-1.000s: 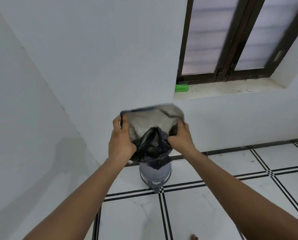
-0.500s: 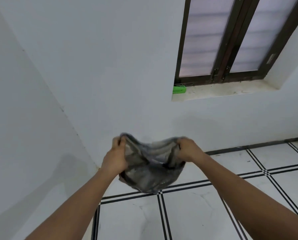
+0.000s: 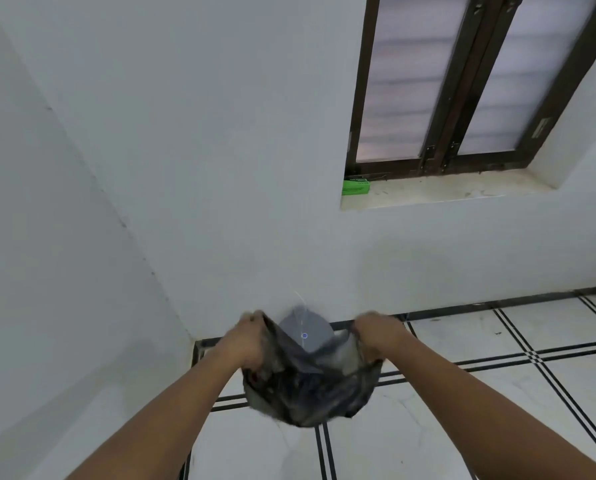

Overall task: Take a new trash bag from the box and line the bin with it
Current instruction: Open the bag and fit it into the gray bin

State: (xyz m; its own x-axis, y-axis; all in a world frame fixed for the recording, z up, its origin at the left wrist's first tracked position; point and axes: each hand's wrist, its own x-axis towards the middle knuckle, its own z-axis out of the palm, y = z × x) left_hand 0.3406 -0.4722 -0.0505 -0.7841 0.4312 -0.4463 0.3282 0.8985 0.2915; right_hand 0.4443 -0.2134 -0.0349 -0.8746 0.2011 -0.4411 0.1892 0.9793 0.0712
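A thin dark trash bag (image 3: pixel 307 393) is stretched open between both hands, low over the floor near the room's corner. My left hand (image 3: pixel 244 337) grips its left rim and my right hand (image 3: pixel 376 336) grips its right rim. Behind the bag's mouth a grey rounded lid of the bin (image 3: pixel 305 329) shows, tilted up against the wall; the bin's body is hidden by the bag. The green bag box (image 3: pixel 355 186) lies on the left end of the window sill.
White walls meet in a corner at the left (image 3: pixel 144 258). A dark-framed window (image 3: pixel 463 84) sits above a stone sill (image 3: pixel 445 194). The floor has white tiles with black double lines (image 3: pixel 532 355).
Both hands have come down and spread apart, pulling the bag's mouth wider. The bag now hangs low over the bin, and the grey lid shows behind it.
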